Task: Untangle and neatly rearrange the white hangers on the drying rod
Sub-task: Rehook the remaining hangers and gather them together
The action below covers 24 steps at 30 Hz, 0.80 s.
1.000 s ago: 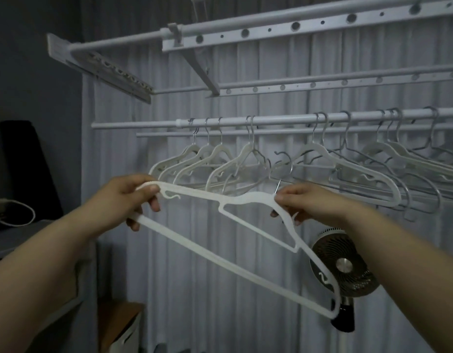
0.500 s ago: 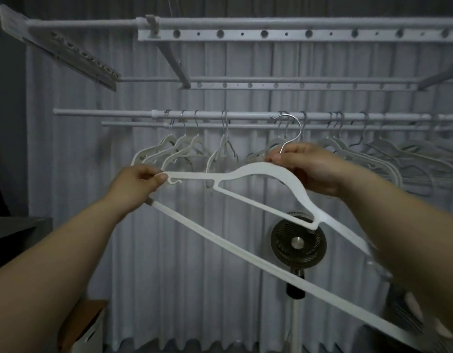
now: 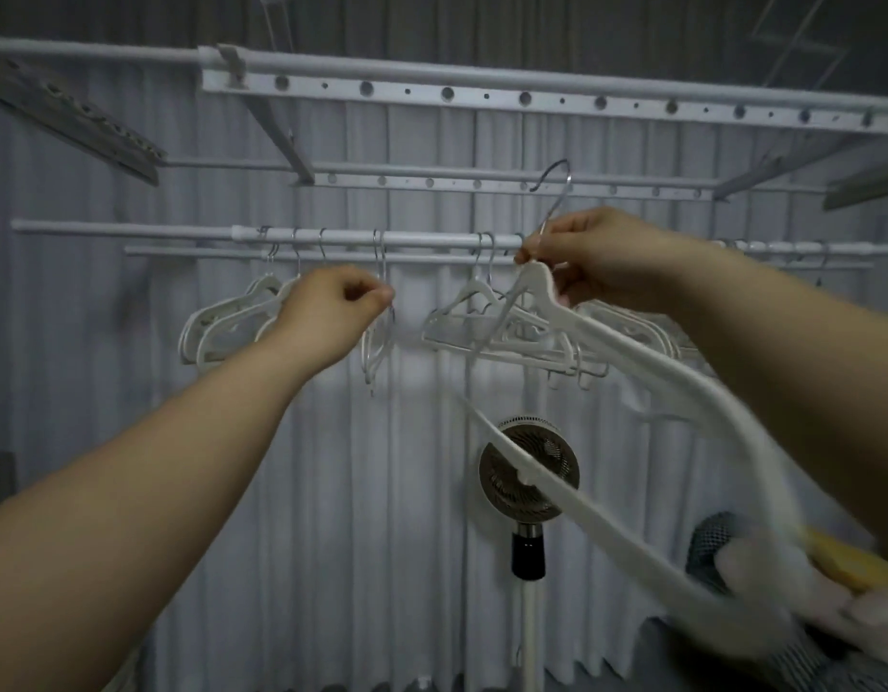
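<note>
My right hand (image 3: 602,262) grips the neck of a loose white hanger (image 3: 646,372), whose metal hook rises above the drying rod (image 3: 422,238). The hanger's body swings down to the lower right, blurred. My left hand (image 3: 332,307) is pinched on the neck of a hanging white hanger (image 3: 377,342) on the rod. Several more white hangers hang in a left group (image 3: 222,322) and a bunched middle group (image 3: 487,327).
A perforated drying rack frame (image 3: 482,94) runs overhead. A standing fan (image 3: 529,474) sits behind, below the rod, in front of a pale curtain. A mesh basket with yellow and white items (image 3: 761,566) is at the lower right.
My left hand let go of the loose hanger's end and moved up to a hanger on the rod. My right hand lifted the loose hanger higher, its hook now above the rod.
</note>
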### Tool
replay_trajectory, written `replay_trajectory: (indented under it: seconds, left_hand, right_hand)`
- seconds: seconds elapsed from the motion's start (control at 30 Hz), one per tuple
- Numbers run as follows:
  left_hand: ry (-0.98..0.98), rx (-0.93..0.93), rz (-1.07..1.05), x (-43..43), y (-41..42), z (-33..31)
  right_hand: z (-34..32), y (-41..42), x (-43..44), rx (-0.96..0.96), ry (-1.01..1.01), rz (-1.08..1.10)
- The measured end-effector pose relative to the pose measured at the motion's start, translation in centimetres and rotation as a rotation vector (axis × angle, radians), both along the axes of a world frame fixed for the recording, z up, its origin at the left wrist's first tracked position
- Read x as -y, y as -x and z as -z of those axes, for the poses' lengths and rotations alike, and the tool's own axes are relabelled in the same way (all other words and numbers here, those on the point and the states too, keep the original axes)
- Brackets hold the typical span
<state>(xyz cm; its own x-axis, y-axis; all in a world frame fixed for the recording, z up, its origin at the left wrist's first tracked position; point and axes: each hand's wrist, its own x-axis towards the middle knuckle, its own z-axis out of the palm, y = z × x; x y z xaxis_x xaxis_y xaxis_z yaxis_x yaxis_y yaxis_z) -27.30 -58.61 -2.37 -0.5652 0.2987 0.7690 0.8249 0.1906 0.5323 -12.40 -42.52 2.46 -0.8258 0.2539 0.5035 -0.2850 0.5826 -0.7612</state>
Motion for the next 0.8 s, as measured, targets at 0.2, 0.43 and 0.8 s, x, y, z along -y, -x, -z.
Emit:
replay_trajectory:
  seconds: [0.2,0.43,0.8]
  left_hand:
    - [0.076,0.455,0.452,-0.9,-2.9,-1.2]
    - [0.537,0.312,0.160,-0.6,-3.2,-1.1]
    - [0.515,0.074,-0.253,-5.9,4.1,1.0]
  right_hand:
    - [0.5,3.4,-0.7,0.044,-0.077,0.083]
    - [2.0,8.9,-2.1,0.066,0.009,0.079]
    - [1.6,17.6,-5.5,-0.047,-0.146,0.182]
